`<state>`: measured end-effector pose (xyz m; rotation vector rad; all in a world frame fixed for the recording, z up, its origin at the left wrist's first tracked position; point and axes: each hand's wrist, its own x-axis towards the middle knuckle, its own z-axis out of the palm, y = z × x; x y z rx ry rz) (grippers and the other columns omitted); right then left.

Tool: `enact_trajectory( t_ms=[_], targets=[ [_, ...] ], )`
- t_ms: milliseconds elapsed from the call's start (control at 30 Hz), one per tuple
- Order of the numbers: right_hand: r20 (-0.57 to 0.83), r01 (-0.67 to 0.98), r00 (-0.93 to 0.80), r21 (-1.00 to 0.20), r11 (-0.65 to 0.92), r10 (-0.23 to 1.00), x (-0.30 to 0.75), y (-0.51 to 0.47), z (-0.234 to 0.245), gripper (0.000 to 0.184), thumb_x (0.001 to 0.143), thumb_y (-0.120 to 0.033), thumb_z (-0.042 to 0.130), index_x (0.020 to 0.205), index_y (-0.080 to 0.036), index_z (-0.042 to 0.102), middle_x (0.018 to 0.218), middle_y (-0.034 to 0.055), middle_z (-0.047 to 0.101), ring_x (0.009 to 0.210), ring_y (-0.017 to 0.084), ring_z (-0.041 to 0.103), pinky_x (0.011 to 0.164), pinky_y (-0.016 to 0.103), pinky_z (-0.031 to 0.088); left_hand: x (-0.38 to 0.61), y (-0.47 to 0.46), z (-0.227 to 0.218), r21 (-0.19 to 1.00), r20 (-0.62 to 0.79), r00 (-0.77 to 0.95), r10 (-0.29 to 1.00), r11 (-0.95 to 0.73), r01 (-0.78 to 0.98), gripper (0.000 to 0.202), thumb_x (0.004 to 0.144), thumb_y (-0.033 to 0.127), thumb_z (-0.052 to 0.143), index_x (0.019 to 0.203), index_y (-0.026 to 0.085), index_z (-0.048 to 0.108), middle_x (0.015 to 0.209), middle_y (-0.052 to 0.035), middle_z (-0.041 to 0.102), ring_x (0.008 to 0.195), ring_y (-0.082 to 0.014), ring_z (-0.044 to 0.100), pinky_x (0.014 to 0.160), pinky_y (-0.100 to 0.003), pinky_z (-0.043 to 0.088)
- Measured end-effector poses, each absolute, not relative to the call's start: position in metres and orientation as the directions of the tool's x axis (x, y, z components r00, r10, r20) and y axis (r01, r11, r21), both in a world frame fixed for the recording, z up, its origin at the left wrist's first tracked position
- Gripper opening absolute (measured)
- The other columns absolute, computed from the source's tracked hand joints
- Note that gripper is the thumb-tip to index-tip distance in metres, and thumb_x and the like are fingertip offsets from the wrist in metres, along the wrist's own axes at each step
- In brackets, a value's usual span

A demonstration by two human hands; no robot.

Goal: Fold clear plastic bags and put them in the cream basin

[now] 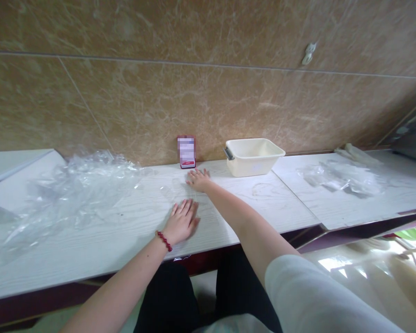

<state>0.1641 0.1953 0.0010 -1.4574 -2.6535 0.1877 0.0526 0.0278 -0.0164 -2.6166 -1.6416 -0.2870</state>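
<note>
My left hand [182, 221] lies palm down near the front of the white wood-grain counter [138, 240], fingers stretched out, with a red bead bracelet [164, 241] on the wrist. Farther back, my right hand [198, 180] rests flat on the same surface, its fingers spread. Just behind it a phone [187, 151] in a dark red case leans upright against the wall; its screen is blurred. Right of the phone stands a cream plastic bin [253, 159] with a grey handle, seemingly with nothing inside. A faint clear plastic piece [173, 187] seems to lie by my hands.
A heap of clear plastic bags [90, 180] spreads over the counter's left side. More clear plastic packets [346, 178] lie at the right, past a seam. The brown marble-look wall [208, 101] closes off the back, with a white hook [309, 53]. A green basin [411, 234] is low right.
</note>
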Motion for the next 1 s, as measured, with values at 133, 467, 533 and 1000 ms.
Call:
enact_trajectory(
  t_ms=[133, 467, 533, 1000],
  targets=[
    [0.169, 0.855, -0.451, -0.2, 0.479, 0.876, 0.174, 0.177, 0.004, 0.054, 0.084, -0.043, 0.021, 0.129, -0.013, 0.026, 0.137, 0.0083, 0.02, 0.126, 0.023, 0.01, 0.1, 0.046, 0.008, 0.046, 0.037, -0.013, 0.134, 0.192, 0.396, 0.898, -0.424, 0.896, 0.058, 0.083, 0.044, 0.021, 0.128, 0.007, 0.028, 0.133, -0.0151, 0.027, 0.124, -0.0244, 0.019, 0.099, -0.04, 0.022],
    [0.132, 0.846, -0.482, -0.187, 0.499, 0.866, 0.202, 0.089, -0.011, 0.064, 0.079, -0.052, 0.028, 0.129, -0.012, 0.028, 0.135, 0.0125, 0.023, 0.124, 0.028, 0.018, 0.099, 0.045, 0.015, 0.017, 0.109, 0.0, 0.058, 0.072, 0.272, 0.96, -0.276, 0.959, 0.057, 0.082, 0.043, 0.023, 0.129, 0.01, 0.025, 0.135, -0.0143, 0.024, 0.124, -0.0265, 0.017, 0.097, -0.047, 0.018],
    [0.144, 0.85, -0.479, -0.17, 0.499, 0.866, 0.202, 0.085, -0.013, 0.064, 0.08, -0.052, 0.028, 0.129, -0.011, 0.027, 0.135, 0.0127, 0.023, 0.124, 0.027, 0.017, 0.099, 0.044, 0.013, 0.01, 0.119, -0.004, 0.049, 0.019, 0.267, 0.963, -0.268, 0.962, 0.058, 0.082, 0.045, 0.021, 0.129, 0.012, 0.026, 0.136, -0.013, 0.022, 0.125, -0.0265, 0.016, 0.097, -0.048, 0.016],
    [0.412, 0.882, -0.02, -0.421, 0.21, 0.911, 0.254, 0.138, 0.01, 0.029, 0.081, -0.025, 0.034, 0.097, -0.015, 0.056, 0.097, 0.0082, 0.058, 0.095, 0.018, 0.048, 0.086, 0.03, 0.031, 0.001, 0.082, 0.062, 0.321, 0.321, 0.184, 0.929, -0.289, 0.902, 0.037, 0.081, 0.035, 0.029, 0.096, 0.013, 0.056, 0.108, -0.0104, 0.054, 0.106, -0.0202, 0.045, 0.092, -0.035, 0.033]
  ],
)
